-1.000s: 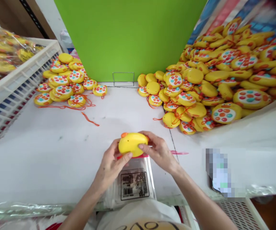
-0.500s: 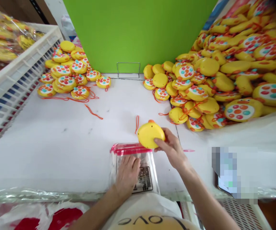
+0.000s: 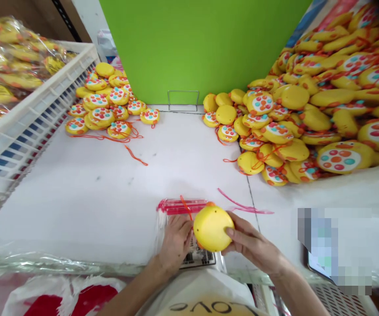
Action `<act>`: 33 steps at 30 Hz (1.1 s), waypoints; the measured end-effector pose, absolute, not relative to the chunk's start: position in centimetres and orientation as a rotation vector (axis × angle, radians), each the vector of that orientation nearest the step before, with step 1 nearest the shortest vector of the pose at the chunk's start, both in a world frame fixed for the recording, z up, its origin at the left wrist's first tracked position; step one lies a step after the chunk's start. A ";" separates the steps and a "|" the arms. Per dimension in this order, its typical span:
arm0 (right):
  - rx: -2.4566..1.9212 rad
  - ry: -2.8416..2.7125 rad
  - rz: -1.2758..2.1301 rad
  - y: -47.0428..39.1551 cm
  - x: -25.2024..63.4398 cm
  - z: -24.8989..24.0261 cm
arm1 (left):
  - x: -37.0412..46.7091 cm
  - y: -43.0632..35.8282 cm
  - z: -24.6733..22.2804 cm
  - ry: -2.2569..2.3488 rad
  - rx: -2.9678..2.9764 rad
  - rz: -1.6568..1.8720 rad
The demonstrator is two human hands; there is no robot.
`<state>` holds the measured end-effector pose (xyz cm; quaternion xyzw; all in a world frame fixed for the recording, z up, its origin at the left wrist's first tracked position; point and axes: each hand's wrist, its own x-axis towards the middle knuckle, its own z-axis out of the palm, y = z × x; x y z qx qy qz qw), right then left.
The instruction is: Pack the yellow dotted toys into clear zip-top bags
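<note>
My right hand (image 3: 251,243) grips a round yellow toy (image 3: 211,228) with an orange tip and an orange string, held back side up just above the near edge of the white table (image 3: 93,197). My left hand (image 3: 175,241) lies flat on a stack of clear plastic bags (image 3: 189,219) with a pink zip strip and a printed label. The toy hovers over the right part of the bags, touching my left fingers.
A large heap of yellow toys (image 3: 308,105) with coloured dots fills the right side. A smaller pile of toys (image 3: 110,105) lies at the back left beside a white crate (image 3: 27,118) holding bagged toys. A green board (image 3: 202,44) stands behind. Loose orange string (image 3: 136,156) lies mid-table.
My left hand let go of the toy and pressed down on the bags. My right hand carried the toy out to the right, then brought it back down over the bags.
</note>
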<state>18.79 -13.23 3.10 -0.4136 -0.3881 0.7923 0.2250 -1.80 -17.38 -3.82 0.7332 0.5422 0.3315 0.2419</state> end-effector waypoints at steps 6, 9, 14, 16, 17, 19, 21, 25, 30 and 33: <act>-1.212 -1.485 1.722 -12.9 15.1 3.0 | -1.2 -17.6 -2.9 1.508 2.295 0.848; -1.274 -1.983 1.415 -13.2 14.9 2.8 | -1.9 -18.2 -1.7 1.473 2.323 0.874; -1.394 -2.164 1.227 -13.9 16.1 2.7 | -5.4 -18.3 0.6 1.660 1.973 1.073; -1.419 -2.186 1.182 -14.1 16.2 2.6 | -6.3 -17.9 1.1 1.763 1.534 1.029; -1.425 -2.199 1.161 -14.1 16.2 2.7 | -6.5 -17.5 1.2 1.745 1.325 0.979; -1.435 -2.221 1.137 -14.0 16.0 2.7 | -6.3 -16.9 1.2 1.611 1.071 0.888; -1.434 -2.254 1.111 -13.8 15.7 3.0 | -5.6 -16.3 0.9 1.490 1.016 0.863; -1.347 -2.447 1.033 -13.0 15.5 3.7 | -4.7 -15.8 0.5 1.526 1.102 0.878; -1.275 -2.799 0.842 -12.7 15.2 3.8 | -4.5 -15.5 0.7 1.486 1.077 0.916; -1.339 -2.665 0.704 -12.8 14.3 3.5 | -4.5 -15.7 0.8 1.428 0.957 0.896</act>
